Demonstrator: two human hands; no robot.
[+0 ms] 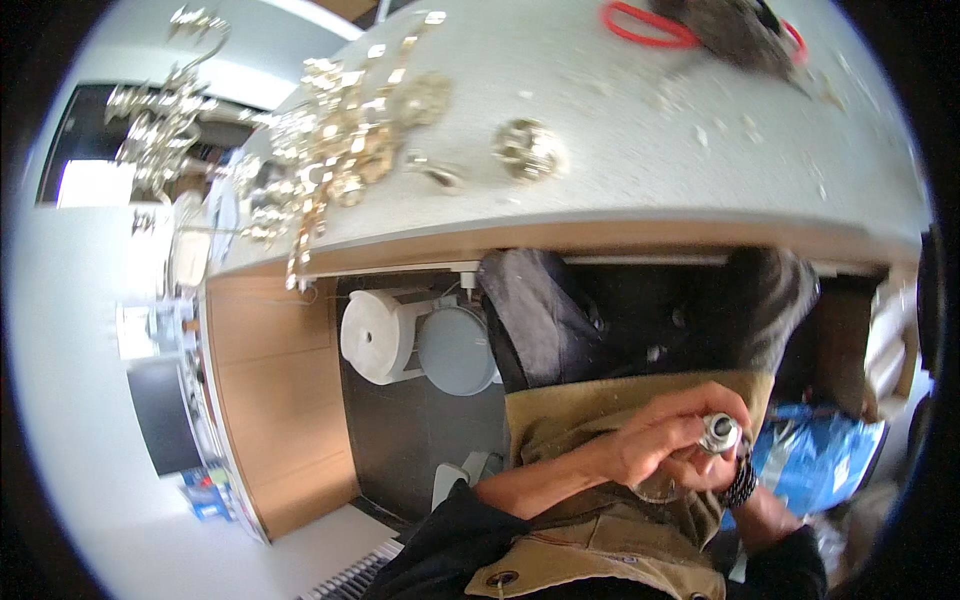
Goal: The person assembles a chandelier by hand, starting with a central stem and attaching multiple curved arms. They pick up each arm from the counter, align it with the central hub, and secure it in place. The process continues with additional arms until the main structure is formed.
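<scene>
Above my lap, in front of the tan apron (590,400), my left hand (645,440) and my right hand (722,472) meet around a small silvery metal piece (719,433). Its round end, with a dark centre, points up between the fingers. The left fingers curl over it from the left and far side. Most of the right hand lies underneath, its fingers partly covered. A rounded, shiny form (658,488) shows below the left hand; I cannot tell whether it belongs to the same piece.
Beyond my knees stands a pale workbench (640,170) with a wooden edge. It carries a blurred heap of shiny metal parts (345,140), a round metal piece (530,150) and a red-handled tool (650,25). White stool (378,335) at left; blue plastic bag (820,455) at right.
</scene>
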